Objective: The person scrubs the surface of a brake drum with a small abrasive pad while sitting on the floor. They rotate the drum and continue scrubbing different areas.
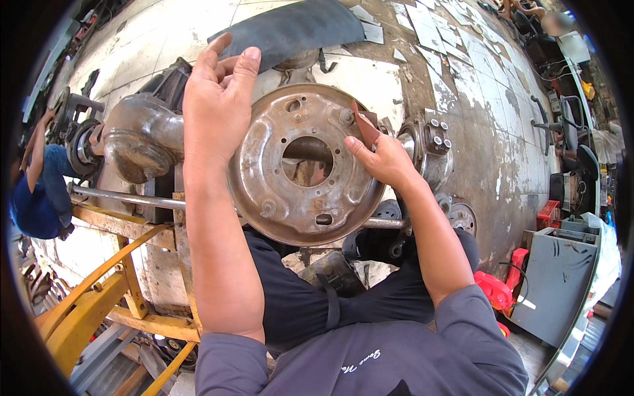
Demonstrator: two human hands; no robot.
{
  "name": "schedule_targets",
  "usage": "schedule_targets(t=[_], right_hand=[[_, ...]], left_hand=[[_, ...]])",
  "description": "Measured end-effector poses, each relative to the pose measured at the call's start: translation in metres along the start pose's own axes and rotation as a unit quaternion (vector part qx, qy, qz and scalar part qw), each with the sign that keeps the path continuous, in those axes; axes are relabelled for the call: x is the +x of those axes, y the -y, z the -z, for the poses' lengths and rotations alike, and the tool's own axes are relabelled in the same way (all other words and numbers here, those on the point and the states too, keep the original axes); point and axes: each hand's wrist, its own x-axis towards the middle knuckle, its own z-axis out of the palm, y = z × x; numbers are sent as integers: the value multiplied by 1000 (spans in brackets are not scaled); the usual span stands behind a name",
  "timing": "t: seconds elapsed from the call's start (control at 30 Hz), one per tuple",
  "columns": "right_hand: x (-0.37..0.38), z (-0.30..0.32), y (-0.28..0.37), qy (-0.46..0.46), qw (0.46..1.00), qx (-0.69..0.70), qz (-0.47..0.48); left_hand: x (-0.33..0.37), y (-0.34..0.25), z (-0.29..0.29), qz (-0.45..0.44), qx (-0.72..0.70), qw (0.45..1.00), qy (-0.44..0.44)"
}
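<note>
A round, rusty brake backing plate [257, 171] stands in front of me, with a large centre hole and smaller holes around it. At its upper right rim, a folded reddish-brown piece of sandpaper [367, 129] is pinched in my right hand [388, 160], next to a round stud on the plate. The thumb lies over the plate's face; the other fingers are partly hidden. My left hand [218, 99] is raised above the plate's upper left edge, fingers loosely bent and thumb apart, with nothing seen in it.
A greasy axle housing [142, 135] lies left of the plate, above a metal rod [125, 196] and a yellow frame [99, 297]. A dark curved panel [297, 30] lies beyond. At right stand a grey metal cabinet [551, 277] and red tools [495, 290]. Another person [46, 185] crouches at far left.
</note>
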Motion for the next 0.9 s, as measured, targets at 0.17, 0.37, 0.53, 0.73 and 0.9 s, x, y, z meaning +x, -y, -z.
schedule_targets(t=[0.17,0.37,0.53,0.73,0.9], right_hand=[[-19,-3,-22,-23,999,18,44],[-1,7,4,69,996,-27,-46],[-19,-4,-25,-13,999,33,34],[-24,-6,-17,-40,998,32,24],[-35,-5,-18,-28,997,60,32]], left_hand=[[2,0,5,-6,-14,1000,-4],[-3,-9,-1,15,-41,999,27],[3,-8,7,23,-15,1000,11],[-2,12,16,46,137,985,91],[-6,11,22,173,328,907,202]])
